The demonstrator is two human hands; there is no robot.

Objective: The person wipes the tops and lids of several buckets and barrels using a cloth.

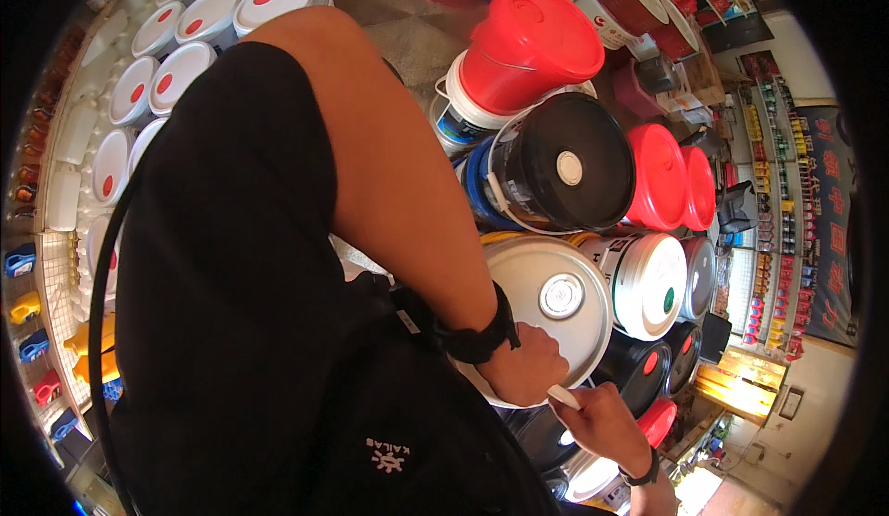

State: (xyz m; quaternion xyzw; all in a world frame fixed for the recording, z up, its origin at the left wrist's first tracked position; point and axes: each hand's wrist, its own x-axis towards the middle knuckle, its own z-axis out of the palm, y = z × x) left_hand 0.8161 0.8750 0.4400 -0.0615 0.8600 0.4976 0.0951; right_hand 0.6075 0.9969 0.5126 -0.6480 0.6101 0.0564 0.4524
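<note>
My left hand [524,367] is curled into a fist over the near edge of a large pail's pale grey lid [510,294]. Whether its fingers hold anything is hidden. A black band circles that wrist. Close beside it, my right hand [601,426] pinches a white plastic piece [564,397], which looks like a pail handle's grip. A thin bit of wire shows just above that hand. The grey lid has a round silvery cap [562,296]. Past it, a black-lidded pail [573,162] with a wire handle stands on a blue one.
Red buckets [531,51] are stacked beyond; more red lids [656,176] and a white pail [649,287] stand to the right. Black pails [635,370] crowd the near right. White-lidded pails [208,16] fill the upper left. Bottle shelves [771,210] line the right wall.
</note>
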